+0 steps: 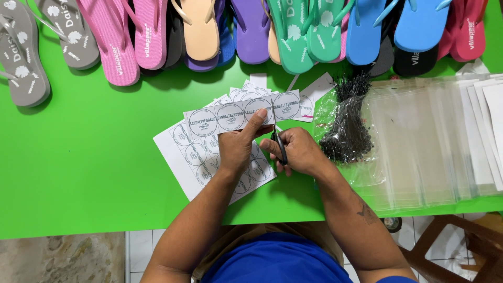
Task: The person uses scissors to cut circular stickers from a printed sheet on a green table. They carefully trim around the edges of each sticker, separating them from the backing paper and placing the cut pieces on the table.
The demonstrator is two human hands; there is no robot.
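We see the green table [89, 173] spreading wide beneath both hands, running out past them on every side. Beyond the hands, along the far edge, lies a row of flip-flops [251, 31] in grey, pink, peach, purple, teal, blue and red, soles up and overlapping each other. To the right of the right hand sits a stack of clear plastic sleeves [419, 141], flat and layered, with white paper at its outer side. Between that stack and the right hand rests a bundle of black tag fasteners [348, 123] in a clear bag, just beside the knuckles.

Under the left hand lies a white sheet of round labels [191, 160], tilted, with the wrist crossing over it. A few smaller cut label pieces [246, 91] lie just beyond the fingers.

Our left hand [238, 149] is closed in a pinch on a strip of round labels [236, 114], thumb on top, holding it raised above the sheet and stretching out both ways from the thumb. Our right hand [301, 152] is curled around a pair of scissors [277, 139], fingers through the dark handles, and the blades point away from us and meet the strip right beside the left thumb. We cannot tell how far apart the blades stand.
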